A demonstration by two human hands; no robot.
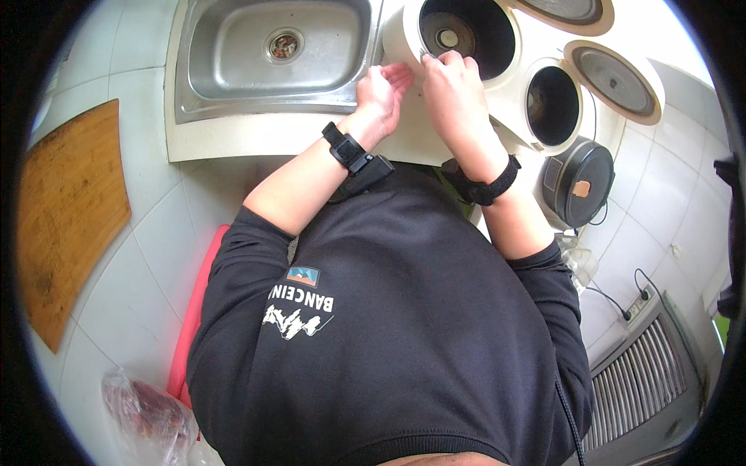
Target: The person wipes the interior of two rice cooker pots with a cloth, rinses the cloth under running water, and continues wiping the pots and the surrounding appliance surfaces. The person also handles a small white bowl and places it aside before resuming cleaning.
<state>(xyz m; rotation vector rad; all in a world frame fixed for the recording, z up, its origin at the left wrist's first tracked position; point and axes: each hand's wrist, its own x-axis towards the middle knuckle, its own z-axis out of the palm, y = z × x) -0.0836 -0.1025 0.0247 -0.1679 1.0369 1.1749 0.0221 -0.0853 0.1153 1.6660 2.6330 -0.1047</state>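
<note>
My left hand (384, 98) is turned palm up beside the outer wall of the larger white rice cooker (402, 38). Its fingers are stretched out and the visible palm holds nothing. At that cooker's near rim, my right hand (457, 87) has its thumb and fingers drawn together. Something small and greyish shows at the right fingertips; whether they pinch it or the rim is unclear. The larger cooker has its lid (562, 7) up, with no inner pot and a round heating plate (449, 38) showing. To its right a smaller white cooker (539, 96) also stands with its lid (613, 80) raised.
A stainless steel sink (233, 46) adjoins the cookers on the left, with food scraps in its drain (285, 46). A closed black cooker (577, 182) stands at right. A wooden board (76, 215) leans on wall tiles. Plugged-in cords (626, 314) hang near a slatted rack (635, 378).
</note>
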